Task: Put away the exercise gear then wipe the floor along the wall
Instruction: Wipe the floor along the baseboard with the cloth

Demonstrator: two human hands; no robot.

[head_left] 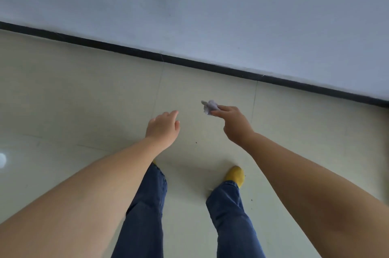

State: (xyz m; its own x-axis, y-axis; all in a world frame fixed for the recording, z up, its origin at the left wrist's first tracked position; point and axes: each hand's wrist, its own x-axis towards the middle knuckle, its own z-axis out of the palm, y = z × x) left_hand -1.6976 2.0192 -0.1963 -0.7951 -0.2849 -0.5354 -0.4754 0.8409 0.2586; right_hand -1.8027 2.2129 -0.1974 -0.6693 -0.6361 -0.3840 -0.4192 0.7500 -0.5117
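Floor (88, 97) of pale cream tiles fills the lower part of the head view, its thin grout lines running toward one wall (210, 4), a plain grey-white surface ahead of both hands. One black baseboard (189, 61) marks the join and slants down to the right, lying beyond the fingertips of both hands. Two legs in blue jeans (229, 211) stand below the hands, and one yellow shoe (235, 175) shows plainly nearer the right hand; only a sliver of yellow shows under the left forearm. The right hand (233, 122) reaches forward, its thumb and forefinger pinching one small crumpled white cloth (209, 107), which sticks out past the fingertips toward the baseboard, above the floor as far as one can tell. The left hand (163, 127) is held out just beside it, fingers relaxed and loosely curved, holding nothing. A few dark specks (196, 143) dot the tiles between the hands and the shoe. Nothing lies between the cloth and the wall.
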